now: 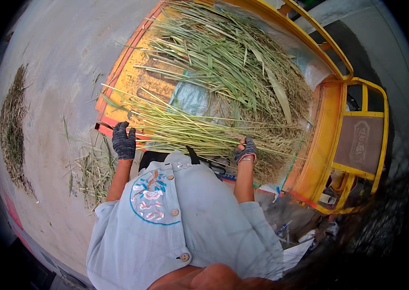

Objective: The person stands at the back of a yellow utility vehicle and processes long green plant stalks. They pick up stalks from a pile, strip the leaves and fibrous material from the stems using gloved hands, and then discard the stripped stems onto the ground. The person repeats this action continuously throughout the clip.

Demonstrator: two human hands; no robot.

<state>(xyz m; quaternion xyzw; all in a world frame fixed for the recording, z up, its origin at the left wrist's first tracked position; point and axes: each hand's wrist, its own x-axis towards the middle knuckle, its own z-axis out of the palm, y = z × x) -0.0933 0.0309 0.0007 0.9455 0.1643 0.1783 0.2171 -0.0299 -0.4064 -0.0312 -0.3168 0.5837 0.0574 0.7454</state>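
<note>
My left hand [124,140], in a dark grey knitted glove, is at the near left corner of the orange cart bed [121,117]. Its fingers point away from me, slightly bent and apart, beside the cut ends of pale green grain stalks [180,126]; no stalk shows inside it. My right hand [246,150], gloved with bare fingertips, curls around a few thin stalks toward the seed-head end of this near bundle. Beyond lies a larger heap of leafy stalks [224,63], its brownish seed heads [289,92] to the right.
A greenish plastic sheet [190,98] shows between the stalks. Yellow rails [321,31] and a seat frame with a brown backrest [358,144] stand at right. Loose stalk scraps [93,169] and a dark strip of plant debris [14,130] lie on the concrete at left.
</note>
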